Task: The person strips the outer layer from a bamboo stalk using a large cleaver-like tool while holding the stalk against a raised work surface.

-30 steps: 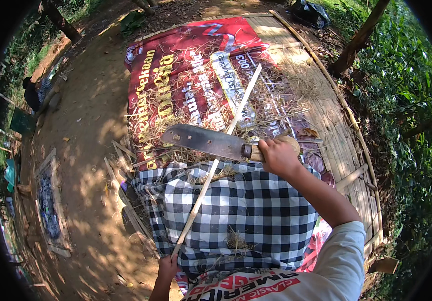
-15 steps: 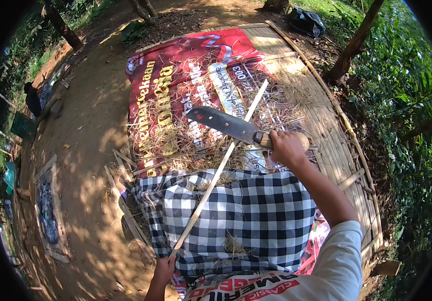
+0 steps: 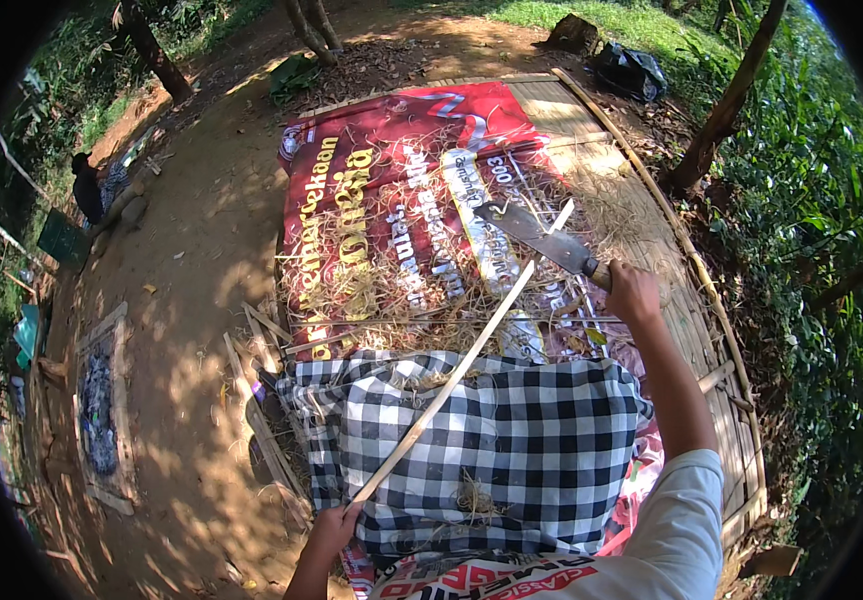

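My right hand is closed round the wooden handle of a machete with a broad dark blade. The blade lies across the far part of a long pale bamboo strip, near its tip; I cannot tell whether they touch. Low in the view, my left hand grips the near end of that strip. The strip slants away to the right over a black-and-white checked cloth spread over my lap. Curly shavings lie thick on a red printed banner beyond the cloth.
The banner covers a bamboo-slat platform edged with a pole. Split bamboo pieces lie at its left side. Farther left are a framed ash pit and a seated person. A black plastic bag and a tree stump stand behind.
My right hand and the machete have moved right, nearer the strip's far tip. The left hand keeps its hold on the near end. The whole view has shifted slightly.
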Tool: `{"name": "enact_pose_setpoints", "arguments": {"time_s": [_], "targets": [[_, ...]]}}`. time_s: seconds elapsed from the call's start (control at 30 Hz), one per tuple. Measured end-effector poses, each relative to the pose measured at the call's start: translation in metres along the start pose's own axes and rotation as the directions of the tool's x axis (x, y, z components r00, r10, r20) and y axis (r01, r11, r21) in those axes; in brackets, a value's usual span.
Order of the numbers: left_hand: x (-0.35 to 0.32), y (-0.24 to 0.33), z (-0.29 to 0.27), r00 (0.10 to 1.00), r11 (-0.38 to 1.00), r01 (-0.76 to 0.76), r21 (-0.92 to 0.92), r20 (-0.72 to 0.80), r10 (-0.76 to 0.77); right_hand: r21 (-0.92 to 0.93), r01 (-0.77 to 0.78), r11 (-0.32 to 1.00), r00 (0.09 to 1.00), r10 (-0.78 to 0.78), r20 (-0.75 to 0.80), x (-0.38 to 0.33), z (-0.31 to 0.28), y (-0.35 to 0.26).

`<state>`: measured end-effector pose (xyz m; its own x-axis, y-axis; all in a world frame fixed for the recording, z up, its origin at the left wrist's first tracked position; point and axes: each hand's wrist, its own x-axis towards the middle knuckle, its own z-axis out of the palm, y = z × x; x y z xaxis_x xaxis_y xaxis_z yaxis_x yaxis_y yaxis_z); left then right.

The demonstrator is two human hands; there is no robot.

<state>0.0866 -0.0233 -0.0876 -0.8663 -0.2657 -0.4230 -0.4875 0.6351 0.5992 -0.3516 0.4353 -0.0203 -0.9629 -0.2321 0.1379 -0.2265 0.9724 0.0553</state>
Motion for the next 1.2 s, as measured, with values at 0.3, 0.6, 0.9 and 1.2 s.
{"name": "enact_pose_setpoints", "arguments": {"time_s": [0.3, 0.6, 0.9, 1.2], "targets": [[0.001, 0.003, -0.003, 0.999, 0.998, 0.008, 0.056, 0.034, -0.01, -0.011, 0.5, 0.866, 0.866, -0.5, -0.011, -0.068, 0.005, -0.083], [-0.011, -0.017, 0.0, 0.998, 0.995, -0.055, 0.083, 0.046, 0.051, -0.075, -0.119, 0.99, 0.993, 0.119, -0.007, -0.008, -0.015, 0.019], [0.007, -0.016, -0.004, 0.995, 0.994, -0.003, 0.106, 0.095, -0.007, -0.027, -0.085, 0.996, 0.992, 0.082, -0.091, -0.041, -0.024, 0.021], [0.005, -0.015, -0.002, 0.998, 0.994, -0.042, 0.101, 0.051, 0.037, 0.223, 0.01, 0.975, 0.991, -0.04, 0.131, -0.074, -0.046, -0.036]]}}
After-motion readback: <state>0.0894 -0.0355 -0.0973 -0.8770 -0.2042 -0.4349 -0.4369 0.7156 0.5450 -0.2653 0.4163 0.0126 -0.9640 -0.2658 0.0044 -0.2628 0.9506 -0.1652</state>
